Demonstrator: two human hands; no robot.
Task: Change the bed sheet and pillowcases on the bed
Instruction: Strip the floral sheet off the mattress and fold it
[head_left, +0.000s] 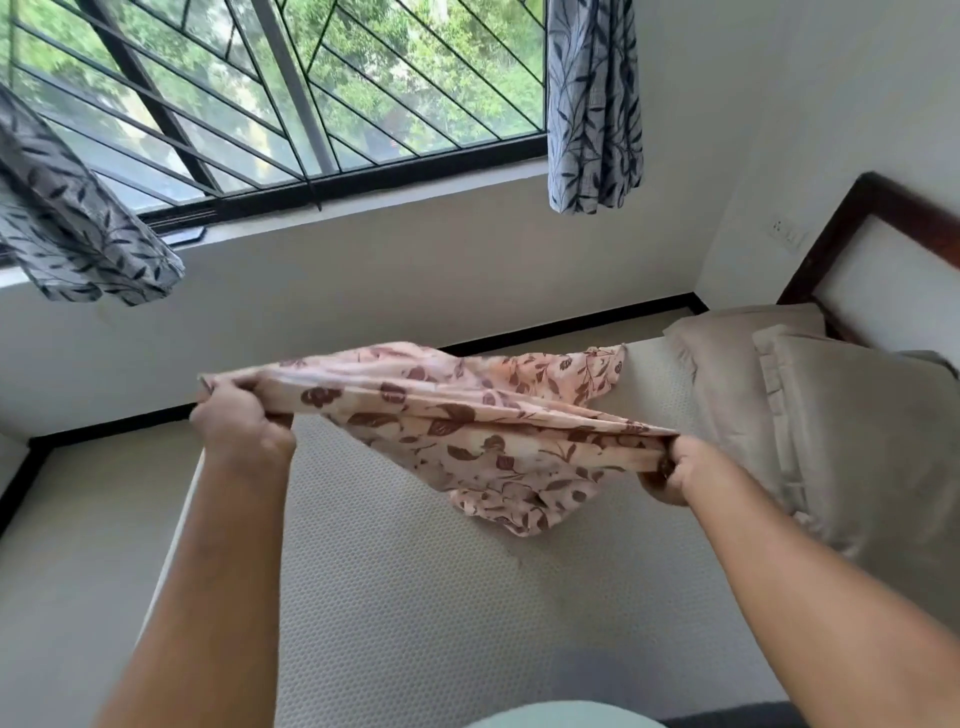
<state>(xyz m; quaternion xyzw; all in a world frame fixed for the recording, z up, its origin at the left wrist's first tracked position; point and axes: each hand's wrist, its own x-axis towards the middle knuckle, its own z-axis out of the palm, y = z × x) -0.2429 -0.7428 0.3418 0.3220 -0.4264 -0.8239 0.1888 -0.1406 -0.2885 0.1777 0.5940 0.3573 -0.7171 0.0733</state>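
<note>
A floral cloth (467, 431) held over the bare mattress (415, 597)

One mattress lies uncovered below the fingers (238, 389). Two pillows (727, 374), in plain beige cases, sit beyond the right hand (675, 470). One floral cloth, probably a pillowcase, hangs taut between that hand and the left hand (241, 431); both sets of fingers are curled tight on its top edge. It looks light, soft and floppy, so holding the hem near the corners should keep it open

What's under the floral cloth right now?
Bare white mattress, with no sheet on it. The left hand and right hand hold the floral cloth up over it. The mattress patch behind the hanging folds is hidden.
</note>
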